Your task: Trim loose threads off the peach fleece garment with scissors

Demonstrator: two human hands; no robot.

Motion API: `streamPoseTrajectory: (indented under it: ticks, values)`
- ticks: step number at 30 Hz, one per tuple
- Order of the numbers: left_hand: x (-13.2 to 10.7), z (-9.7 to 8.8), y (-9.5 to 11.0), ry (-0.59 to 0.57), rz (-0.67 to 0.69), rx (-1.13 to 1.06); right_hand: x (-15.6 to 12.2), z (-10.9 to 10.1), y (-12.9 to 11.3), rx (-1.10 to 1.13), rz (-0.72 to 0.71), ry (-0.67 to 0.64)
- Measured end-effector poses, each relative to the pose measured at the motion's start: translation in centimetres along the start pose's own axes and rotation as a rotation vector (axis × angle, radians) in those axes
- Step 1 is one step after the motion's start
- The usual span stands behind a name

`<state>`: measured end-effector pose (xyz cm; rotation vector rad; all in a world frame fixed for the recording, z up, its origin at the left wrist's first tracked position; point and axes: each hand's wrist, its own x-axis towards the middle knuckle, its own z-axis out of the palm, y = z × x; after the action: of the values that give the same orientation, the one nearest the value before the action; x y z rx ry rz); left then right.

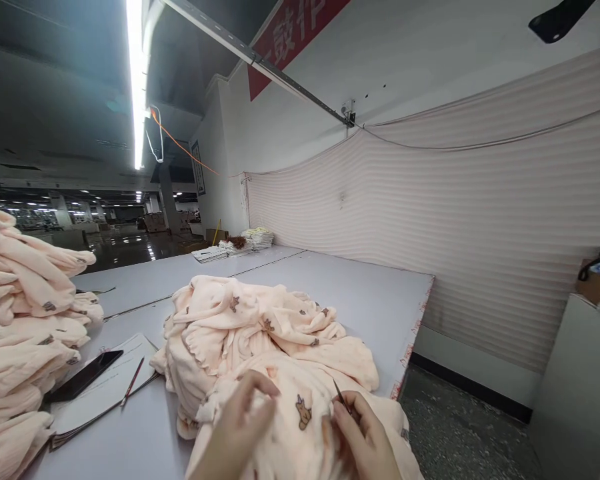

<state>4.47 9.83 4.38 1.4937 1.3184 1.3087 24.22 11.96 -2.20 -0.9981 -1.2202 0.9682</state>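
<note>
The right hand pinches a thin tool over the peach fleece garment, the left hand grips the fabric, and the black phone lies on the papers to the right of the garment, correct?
Not quite. The head view shows the black phone on the papers to the left of the peach fleece garment, not the right. The right hand does pinch a thin tool, and the left hand grips the fabric.

Your left hand [240, 427] and right hand [363, 437] are both bare: no gloves, no rings, no watch. No sleeve shows at either wrist; the fingernails are short and unpainted.
</note>
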Motion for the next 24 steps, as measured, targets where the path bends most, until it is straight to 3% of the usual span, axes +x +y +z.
streamPoseTrajectory:
  ticks: [3,5,8,10,12,14,16,19,22,24]
  values:
    - [0.0,3.4,0.9,-0.233,0.023,0.373,0.0,0.4,0.4,0.125,0.022,-0.027]
    - [0.4,3.7,1.2,-0.21,0.094,0.39,-0.1,-0.1,0.6,0.083,-0.007,0.002]
    - [1.2,0.3,0.8,-0.071,0.105,0.049,-0.5,-1.7,1.2,-0.112,-0.07,0.029]
    - [1.8,-3.1,0.5,-0.091,0.0,-0.064,-0.7,-2.7,1.6,-0.253,-0.103,0.021]
    - [1.9,-5.8,0.6,-0.129,-0.055,0.063,-0.6,-3.1,2.0,-0.382,-0.132,0.047]
    - [1.6,-6.6,1.2,-0.162,-0.09,0.394,-0.3,-2.9,2.1,-0.468,-0.156,0.085]
    - [0.8,-5.2,2.2,-0.26,-0.106,0.668,0.0,-2.4,2.0,-0.492,-0.172,0.083]
    - [-0.3,-0.7,3.5,-0.439,-0.126,0.684,0.2,-1.0,2.2,-0.393,-0.2,0.029]
    - [-0.5,3.0,2.8,-0.373,-0.073,0.438,-0.4,0.5,2.7,-0.257,-0.227,-0.013]
    - [-0.4,3.7,1.6,-0.3,-0.097,0.29,-1.0,1.1,2.6,-0.265,-0.23,-0.06]
